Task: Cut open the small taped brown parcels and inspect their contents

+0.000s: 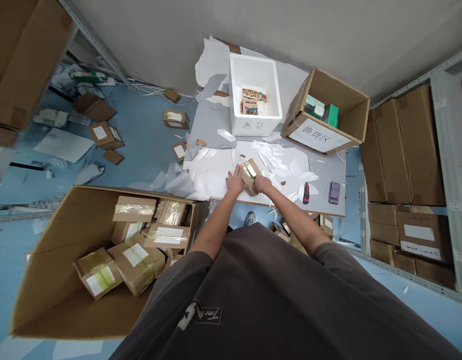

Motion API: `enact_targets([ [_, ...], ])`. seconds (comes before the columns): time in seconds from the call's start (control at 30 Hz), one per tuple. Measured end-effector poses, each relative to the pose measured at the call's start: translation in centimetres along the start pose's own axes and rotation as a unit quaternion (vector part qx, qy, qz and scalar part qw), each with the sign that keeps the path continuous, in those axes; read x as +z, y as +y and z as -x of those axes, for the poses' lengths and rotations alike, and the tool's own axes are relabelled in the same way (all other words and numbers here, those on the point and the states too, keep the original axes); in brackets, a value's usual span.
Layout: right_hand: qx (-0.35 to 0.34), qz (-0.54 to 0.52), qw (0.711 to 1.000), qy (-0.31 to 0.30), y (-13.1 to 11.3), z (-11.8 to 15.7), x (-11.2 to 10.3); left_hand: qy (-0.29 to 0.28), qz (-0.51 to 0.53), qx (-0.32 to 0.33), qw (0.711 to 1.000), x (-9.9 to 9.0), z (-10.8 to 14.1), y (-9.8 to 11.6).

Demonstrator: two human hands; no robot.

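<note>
A small cardboard box (248,167) with shiny tape and a white label lies on the worktable near its front edge. My left hand (235,181) rests against the box's left side, fingers spread out. At the box's right side, my right hand (262,184) is closed over the taped part; whatever is between its fingers is hidden. Torn white paper (270,155) lies just beyond and to the right of the box. A red and black cutter (306,193) lies farther right on the table.
On the worktable (216,185) stand a white foam box (255,125) and an open carton (321,136) with green packages. A blurred rectangular object (334,192) lies at right. A large carton (43,280) holding several taped parcels stands at left; shelves with cartons (418,145) at right.
</note>
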State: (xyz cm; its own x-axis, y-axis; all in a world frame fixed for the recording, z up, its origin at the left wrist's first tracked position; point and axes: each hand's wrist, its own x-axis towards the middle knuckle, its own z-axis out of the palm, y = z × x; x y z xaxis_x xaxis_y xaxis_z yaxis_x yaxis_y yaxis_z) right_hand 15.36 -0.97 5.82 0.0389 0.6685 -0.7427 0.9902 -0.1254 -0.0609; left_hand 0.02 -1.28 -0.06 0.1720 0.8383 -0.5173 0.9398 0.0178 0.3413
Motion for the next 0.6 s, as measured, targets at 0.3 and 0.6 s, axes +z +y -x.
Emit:
enact_targets([
  [0.3, 0.026, 0.036, 0.994, -0.104, 4.9, 5.3, 1.3, -0.004, -0.019, -0.009, 1.000, -0.2, 0.1, 0.8],
  [0.6, -0.009, -0.032, 0.999, 0.000, 8.9, 7.6, 2.7, 0.017, -0.043, 0.005, 0.999, -0.9, 0.6, 1.3],
])
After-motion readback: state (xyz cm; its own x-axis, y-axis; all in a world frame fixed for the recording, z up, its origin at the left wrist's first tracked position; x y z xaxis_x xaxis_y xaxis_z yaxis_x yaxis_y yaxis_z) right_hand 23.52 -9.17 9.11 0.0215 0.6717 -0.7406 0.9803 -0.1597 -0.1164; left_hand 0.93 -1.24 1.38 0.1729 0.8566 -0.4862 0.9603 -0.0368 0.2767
